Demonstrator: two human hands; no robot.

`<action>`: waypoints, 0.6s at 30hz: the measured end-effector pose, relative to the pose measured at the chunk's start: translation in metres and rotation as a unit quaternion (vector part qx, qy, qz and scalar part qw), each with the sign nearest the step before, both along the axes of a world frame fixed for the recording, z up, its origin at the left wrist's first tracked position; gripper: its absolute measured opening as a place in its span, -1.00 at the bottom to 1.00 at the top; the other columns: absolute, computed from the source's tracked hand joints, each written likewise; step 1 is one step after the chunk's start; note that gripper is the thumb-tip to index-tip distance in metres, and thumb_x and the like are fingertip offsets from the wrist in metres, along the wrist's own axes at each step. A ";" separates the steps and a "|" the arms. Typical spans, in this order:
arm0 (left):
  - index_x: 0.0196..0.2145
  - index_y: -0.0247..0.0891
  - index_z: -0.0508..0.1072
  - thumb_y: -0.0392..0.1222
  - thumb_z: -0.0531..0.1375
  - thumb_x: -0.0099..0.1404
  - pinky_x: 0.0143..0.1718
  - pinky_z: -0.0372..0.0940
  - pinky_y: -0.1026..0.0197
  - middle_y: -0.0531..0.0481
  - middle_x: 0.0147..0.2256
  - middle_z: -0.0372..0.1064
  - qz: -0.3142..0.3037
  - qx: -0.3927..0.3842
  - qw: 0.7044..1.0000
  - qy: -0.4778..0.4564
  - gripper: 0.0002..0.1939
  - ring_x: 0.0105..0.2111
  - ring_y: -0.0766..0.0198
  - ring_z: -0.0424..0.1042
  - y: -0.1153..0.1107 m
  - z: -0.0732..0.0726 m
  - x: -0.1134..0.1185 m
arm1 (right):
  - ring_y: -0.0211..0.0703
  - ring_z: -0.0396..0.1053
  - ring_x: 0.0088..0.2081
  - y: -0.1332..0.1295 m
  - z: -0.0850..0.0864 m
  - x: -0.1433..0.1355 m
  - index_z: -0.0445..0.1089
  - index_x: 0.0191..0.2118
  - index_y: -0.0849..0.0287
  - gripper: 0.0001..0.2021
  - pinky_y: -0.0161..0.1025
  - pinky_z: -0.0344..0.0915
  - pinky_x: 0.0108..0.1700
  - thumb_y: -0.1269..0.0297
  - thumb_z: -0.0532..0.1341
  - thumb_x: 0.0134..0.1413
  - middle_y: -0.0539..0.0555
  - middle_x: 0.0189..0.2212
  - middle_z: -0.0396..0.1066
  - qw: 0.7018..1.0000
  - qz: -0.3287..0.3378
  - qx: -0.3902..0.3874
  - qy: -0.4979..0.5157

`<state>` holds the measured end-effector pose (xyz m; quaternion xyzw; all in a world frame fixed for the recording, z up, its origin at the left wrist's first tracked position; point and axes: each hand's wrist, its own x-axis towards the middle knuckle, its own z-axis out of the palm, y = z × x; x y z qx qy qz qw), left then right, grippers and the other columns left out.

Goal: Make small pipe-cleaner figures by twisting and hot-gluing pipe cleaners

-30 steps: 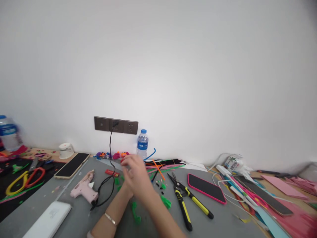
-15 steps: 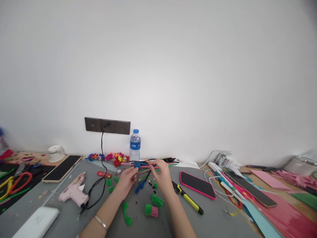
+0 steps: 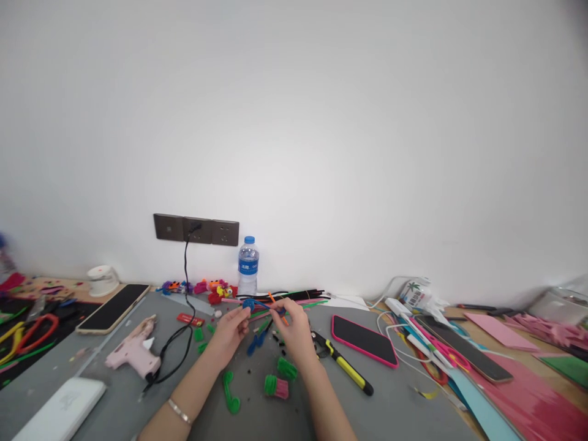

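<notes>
The blue coil (image 3: 248,304) I hold looks fuzzy; left of the glossy plastic bottle (image 3: 248,268), the glue gun (image 3: 138,355) is smooth plastic.

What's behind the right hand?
Beyond the right hand, pipe cleaners show above and a yellow-black pliers handle beside it. Whatever is directly behind is covered.

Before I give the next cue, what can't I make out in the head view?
In the head view:
Blue piece, lower side: covered by the left hand.
What the right hand pinches: too small to tell, partly behind its fingers.
Yellow-and-black pliers, remaining part: behind the right hand and forearm.
White slab, near end: cut off by the bottom edge.
Far-left bottle: blurred, cut off by the left edge.
</notes>
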<state>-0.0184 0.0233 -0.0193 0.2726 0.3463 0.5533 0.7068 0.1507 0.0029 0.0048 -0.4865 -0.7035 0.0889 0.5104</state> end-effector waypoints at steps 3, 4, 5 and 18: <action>-0.55 -0.35 0.48 -0.12 0.49 -0.21 -0.59 0.15 0.40 0.14 -0.58 0.29 0.003 -0.001 1.000 -0.006 -0.66 -0.62 0.50 0.18 0.000 0.000 0.000 | -0.14 0.36 -0.39 -0.001 0.000 -0.004 0.39 -0.37 0.14 -0.92 -0.23 0.18 -0.26 0.40 0.16 0.07 0.02 -0.44 0.44 1.000 0.003 -0.003 0.010; -0.55 -0.35 0.48 -0.12 0.49 -0.21 -0.59 0.16 0.40 0.14 -0.59 0.29 0.005 -0.002 1.000 -0.007 -0.66 -0.62 0.49 0.19 0.000 -0.001 0.000 | -0.14 0.36 -0.39 -0.002 0.000 -0.005 0.39 -0.38 0.14 -0.92 -0.24 0.18 -0.27 0.40 0.16 0.06 0.02 -0.45 0.44 1.000 0.005 -0.005 0.015; -0.55 -0.35 0.48 -0.12 0.49 -0.20 -0.59 0.16 0.40 0.14 -0.59 0.29 0.006 -0.002 1.000 -0.009 -0.66 -0.62 0.49 0.19 0.001 -0.001 0.000 | -0.14 0.35 -0.39 -0.002 0.000 -0.006 0.39 -0.38 0.14 -0.92 -0.24 0.18 -0.28 0.41 0.15 0.06 0.01 -0.46 0.43 1.000 0.006 -0.006 0.020; -0.56 -0.34 0.47 -0.14 0.49 -0.19 -0.62 0.16 0.40 0.13 -0.59 0.30 0.025 -0.014 0.999 -0.025 -0.68 -0.63 0.49 0.19 -0.001 0.004 -0.001 | -0.17 0.33 -0.40 -0.005 -0.001 -0.016 0.32 -0.42 0.14 -0.92 -0.27 0.22 -0.30 0.39 0.13 0.05 0.00 -0.47 0.39 0.996 0.049 -0.050 0.058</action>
